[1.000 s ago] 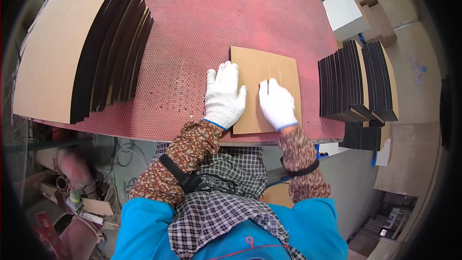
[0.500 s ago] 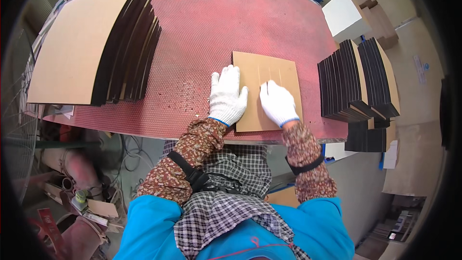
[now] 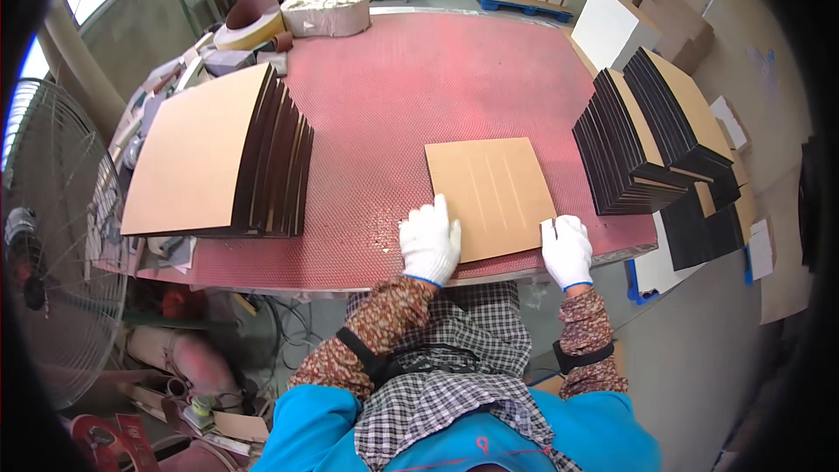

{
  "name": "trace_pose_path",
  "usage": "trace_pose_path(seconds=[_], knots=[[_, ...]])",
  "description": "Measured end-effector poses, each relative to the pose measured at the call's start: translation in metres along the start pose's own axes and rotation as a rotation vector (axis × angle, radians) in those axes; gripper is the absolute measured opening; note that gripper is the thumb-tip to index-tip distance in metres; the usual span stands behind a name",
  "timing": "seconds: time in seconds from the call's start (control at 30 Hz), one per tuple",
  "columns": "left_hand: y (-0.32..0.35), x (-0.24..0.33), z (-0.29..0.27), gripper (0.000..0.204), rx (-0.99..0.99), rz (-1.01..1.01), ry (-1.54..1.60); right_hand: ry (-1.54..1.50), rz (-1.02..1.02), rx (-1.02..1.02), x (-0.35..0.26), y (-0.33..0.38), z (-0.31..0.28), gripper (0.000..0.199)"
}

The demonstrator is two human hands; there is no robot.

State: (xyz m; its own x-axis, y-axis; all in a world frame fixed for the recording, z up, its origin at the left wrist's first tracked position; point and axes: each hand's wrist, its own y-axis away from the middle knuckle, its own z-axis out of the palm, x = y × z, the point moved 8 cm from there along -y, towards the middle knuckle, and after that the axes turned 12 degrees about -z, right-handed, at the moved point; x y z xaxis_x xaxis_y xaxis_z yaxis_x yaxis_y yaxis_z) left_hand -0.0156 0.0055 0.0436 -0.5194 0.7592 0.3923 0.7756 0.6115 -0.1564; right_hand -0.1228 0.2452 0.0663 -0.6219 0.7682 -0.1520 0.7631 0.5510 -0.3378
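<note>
Now, left hand: we see our left hand (image 3: 430, 242) in a white glove, lying flat and released on the near left corner of the tan board (image 3: 491, 195), fingers spread over its edge, gripping nothing.
Right hand: our right hand (image 3: 567, 250), also gloved in white, is loosely curled at the board's near right corner, touching its edge; whether it pinches the board we cannot tell.
Tan board: it lies flat on the red surface (image 3: 419, 79) near the front rim, between our two hands, with faint parallel grooves running along its top face.
Left stack: a fanned pile of large tan boards with dark edges (image 3: 218, 157) sits well apart to our left on the same surface.
Right stack: a fanned pile of dark boards (image 3: 638, 144) stands just beside the tan board's right edge, leaning in rows.
Far end: a roll of pale material (image 3: 325, 13) rests at the far rim of the surface.
Floor side: a large metal fan (image 3: 52, 245) stands to the left, beyond the surface.
Sleeves: patterned sleeves (image 3: 376, 332) cover our forearms.
</note>
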Motion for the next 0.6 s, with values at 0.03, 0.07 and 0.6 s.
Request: trace_pose_path(seconds=[0.03, 0.07, 0.6], knots=[[0.007, 0.000, 0.001, 0.057, -0.070, -0.039, 0.042, -0.006, 0.006, 0.015, -0.001, -0.001, -0.003, 0.027], [0.011, -0.002, 0.003, 0.059, -0.144, -0.084, 0.083, -0.012, 0.028, -0.004, -0.001, -0.002, -0.004, 0.028], [0.045, 0.025, -0.079, 0.057, -0.041, -0.132, 0.684, -1.116, 0.472, 0.035, 0.029, 0.071, 0.021, 0.043]])
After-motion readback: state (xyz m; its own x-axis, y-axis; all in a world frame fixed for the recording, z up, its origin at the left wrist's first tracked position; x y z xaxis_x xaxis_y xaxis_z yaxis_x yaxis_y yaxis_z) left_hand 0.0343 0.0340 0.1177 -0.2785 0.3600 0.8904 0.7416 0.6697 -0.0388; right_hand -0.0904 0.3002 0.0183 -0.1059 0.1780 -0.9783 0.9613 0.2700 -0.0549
